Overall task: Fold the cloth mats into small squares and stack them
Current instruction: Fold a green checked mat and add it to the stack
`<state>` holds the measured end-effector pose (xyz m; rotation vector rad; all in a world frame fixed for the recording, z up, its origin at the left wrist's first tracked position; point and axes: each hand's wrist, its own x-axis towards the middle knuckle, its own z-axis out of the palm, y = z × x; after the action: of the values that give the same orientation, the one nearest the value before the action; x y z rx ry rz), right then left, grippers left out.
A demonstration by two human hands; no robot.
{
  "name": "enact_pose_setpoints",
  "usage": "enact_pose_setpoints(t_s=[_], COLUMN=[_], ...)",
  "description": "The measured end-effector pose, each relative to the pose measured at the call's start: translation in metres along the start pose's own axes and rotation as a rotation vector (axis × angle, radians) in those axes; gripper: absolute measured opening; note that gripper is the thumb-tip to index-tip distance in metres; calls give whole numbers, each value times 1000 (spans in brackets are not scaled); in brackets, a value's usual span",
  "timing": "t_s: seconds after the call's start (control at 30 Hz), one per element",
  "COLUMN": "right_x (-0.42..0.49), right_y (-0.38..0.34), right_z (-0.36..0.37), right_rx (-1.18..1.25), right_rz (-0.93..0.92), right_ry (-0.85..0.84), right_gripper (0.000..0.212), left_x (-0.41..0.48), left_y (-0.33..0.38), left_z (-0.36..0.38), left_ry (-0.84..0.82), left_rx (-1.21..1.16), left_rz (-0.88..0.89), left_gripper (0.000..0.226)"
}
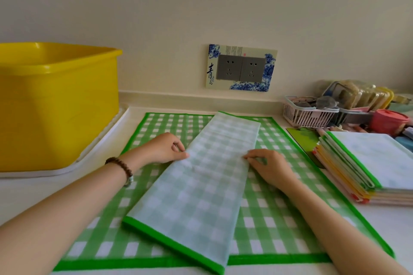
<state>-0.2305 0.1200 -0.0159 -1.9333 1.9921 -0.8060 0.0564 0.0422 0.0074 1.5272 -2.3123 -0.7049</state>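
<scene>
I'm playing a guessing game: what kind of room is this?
Probably a home kitchen or utility counter: a pale countertop against a wall with a grey double socket, a yellow plastic tub on a white tray, and a pink plastic basket.

White counter point(22, 196), green checked mat point(279, 219) spread flat, white tray point(105, 134) left, folded stack point(362, 163) right, pink basket point(306, 116)

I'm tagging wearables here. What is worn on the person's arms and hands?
Both forearms are bare, no sleeves in view. The left wrist has a bracelet of dark brown round beads with one pale bead. Nothing shows on the right hand.
</scene>
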Motion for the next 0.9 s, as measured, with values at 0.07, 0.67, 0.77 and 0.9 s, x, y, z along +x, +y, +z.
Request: enact_pose_setpoints(t_s=[0.07,0.67,0.77,0.9], right_x=[-1,-81,-79,-81], right_y=[-1,6,3,5], right_z=[-4,-37,-35,-43], right_rx=[47,-705,-724,-750], right_rz=[18,-1031,-1109,-1154], right_ry=[-40,-51,-36,-79], right_gripper=[23,45,41,40], left_x=[-12,-100,-102,-106], left_y=[4,-5,-9,-6], left_z=[5,-2,-1,0], left_ry=[-7,-346,-371,-394], left_rx=[-47,247,306,353], left_rz=[7,212,217,229], left_gripper=[15,93,102,109])
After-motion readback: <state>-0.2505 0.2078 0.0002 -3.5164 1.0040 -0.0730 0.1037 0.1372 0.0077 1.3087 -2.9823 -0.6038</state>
